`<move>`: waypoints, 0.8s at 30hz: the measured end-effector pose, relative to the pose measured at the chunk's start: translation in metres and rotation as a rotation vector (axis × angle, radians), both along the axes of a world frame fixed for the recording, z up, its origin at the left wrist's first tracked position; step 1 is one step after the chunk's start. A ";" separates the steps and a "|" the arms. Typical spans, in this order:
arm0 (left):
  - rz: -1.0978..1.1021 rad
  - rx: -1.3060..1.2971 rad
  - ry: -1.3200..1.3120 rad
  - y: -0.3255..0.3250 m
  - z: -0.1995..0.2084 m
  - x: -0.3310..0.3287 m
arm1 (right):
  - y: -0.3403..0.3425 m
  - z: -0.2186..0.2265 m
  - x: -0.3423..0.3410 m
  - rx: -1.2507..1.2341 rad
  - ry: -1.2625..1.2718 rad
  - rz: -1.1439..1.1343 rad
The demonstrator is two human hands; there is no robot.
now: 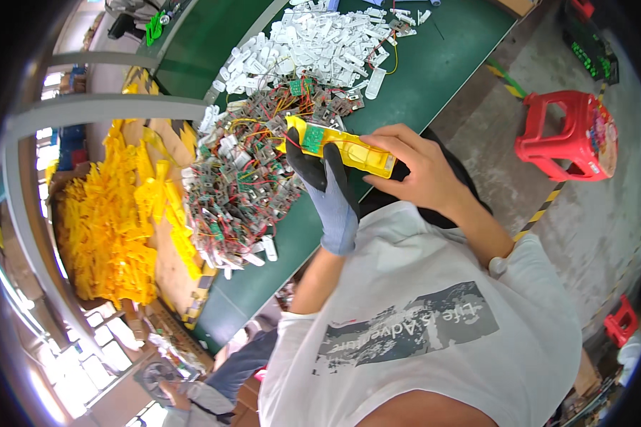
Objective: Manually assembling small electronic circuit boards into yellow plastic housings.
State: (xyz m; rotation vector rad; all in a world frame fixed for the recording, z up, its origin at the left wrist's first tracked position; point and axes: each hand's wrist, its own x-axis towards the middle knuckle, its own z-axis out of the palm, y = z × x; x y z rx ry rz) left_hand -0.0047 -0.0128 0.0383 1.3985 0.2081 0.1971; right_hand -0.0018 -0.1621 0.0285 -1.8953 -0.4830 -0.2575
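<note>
Head view: left hand (331,188) and right hand (427,171) grip a yellow casing (369,158), green board (312,139) exposed, seemingly midway; wired parts (238,188) left of the gloved hand seemingly wait

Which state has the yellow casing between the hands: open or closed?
Open: the yellow casing shows its inside, with a green circuit board exposed.

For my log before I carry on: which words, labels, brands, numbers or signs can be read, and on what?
White T-shirt: pale lettering across a dark grey block, upside down here; mostly legible, but I won't copy its wording.
Larger red stool: colourful print on top, too blurred to read.
Green circuit board in the yellow housing: any markings are too small to read.
</note>
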 end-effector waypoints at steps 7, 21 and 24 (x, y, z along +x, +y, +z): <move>0.086 0.176 -0.058 0.011 0.023 -0.037 | -0.007 -0.004 0.008 0.190 0.174 0.270; 0.002 1.465 -0.533 0.025 0.058 -0.017 | -0.019 -0.015 0.019 0.230 0.182 0.143; -0.362 1.527 -0.469 0.018 0.069 0.009 | -0.020 -0.014 0.019 0.191 0.114 0.184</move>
